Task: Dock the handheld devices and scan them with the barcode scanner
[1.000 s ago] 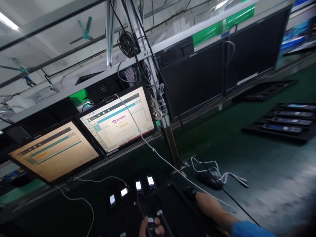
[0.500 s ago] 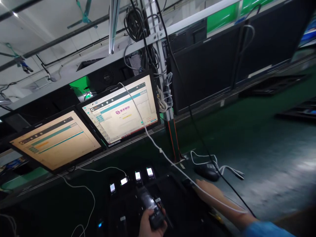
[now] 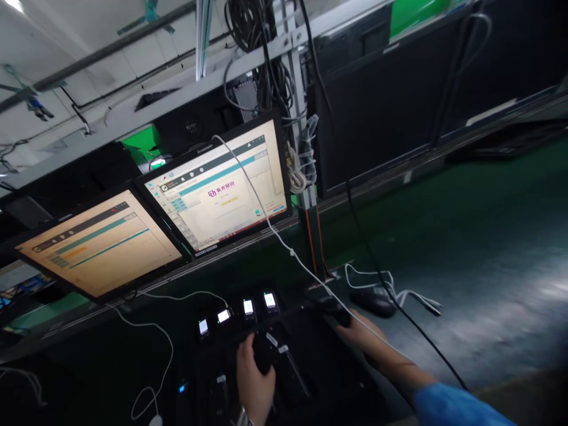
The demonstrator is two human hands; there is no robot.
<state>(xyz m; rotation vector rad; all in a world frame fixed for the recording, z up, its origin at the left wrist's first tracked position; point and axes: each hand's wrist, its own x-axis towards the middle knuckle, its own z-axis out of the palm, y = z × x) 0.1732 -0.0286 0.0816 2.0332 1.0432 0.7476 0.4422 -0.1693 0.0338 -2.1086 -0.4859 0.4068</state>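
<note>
— So where's the left hand (image 3: pixel 252 378)?

— Low in the view, at about 6 o'clock. Its fingers are curled around a dark handset (image 3: pixel 265 355), which lies over the black tray (image 3: pixel 310 367) with its far end pointing toward 1 o'clock.

— And the right hand (image 3: pixel 359 332)?

— At 3 o'clock from the left one, stretched forward from a blue sleeve (image 3: pixel 452 408). Its fingertips meet a small dark object (image 3: pixel 333 310) at the tray's far right corner; whether they grip it or merely touch it, I cannot tell, the spot is too dark.

— What lies around them?

— At 12 o'clock of the handset, 4 small lit screens (image 3: pixel 246 306) stand in a row along the tray's far edge. A white cable (image 3: pixel 284 245) runs from the upper monitor (image 3: pixel 219 192) down over the right wrist. A second monitor (image 3: pixel 100 245) sits at 9 o'clock of the first. A black mouse (image 3: pixel 375 300) rests at 2 o'clock of the right hand on the green bench (image 3: pixel 465 278), beside a loose white lead (image 3: pixel 399 293)
</note>
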